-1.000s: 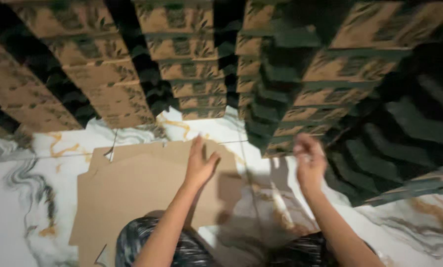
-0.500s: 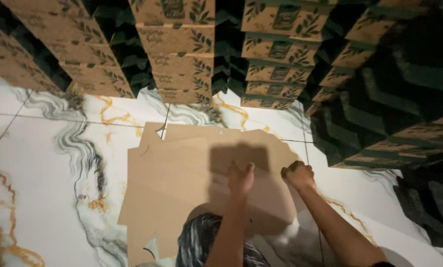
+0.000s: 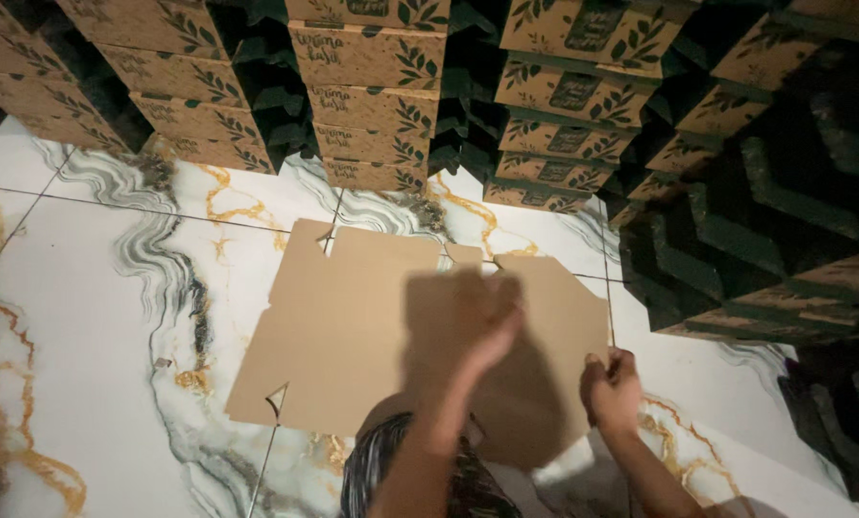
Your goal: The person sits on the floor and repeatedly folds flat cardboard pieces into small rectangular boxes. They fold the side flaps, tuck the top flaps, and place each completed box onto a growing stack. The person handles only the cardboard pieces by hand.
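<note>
Flat brown cardboard blank [image 3: 353, 326] lies unfolded on the white marble floor [image 3: 84, 317] with grey and gold veins. Right hand [image 3: 612, 388] pinches its right edge, fingers curled closed on it. Left hand [image 3: 482, 321] is over the sheet's middle, motion-blurred; can't tell finger spread. Behind: stacked brown cartons [image 3: 372, 86] with dark green leaf prints and dark label patches.

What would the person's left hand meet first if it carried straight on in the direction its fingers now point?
Probably the flat cardboard sheet just under and ahead of the left hand. The hand is blurred and its height is unclear; if it cleared the sheet, the stacked boxes beyond the marble floor come next.
</note>
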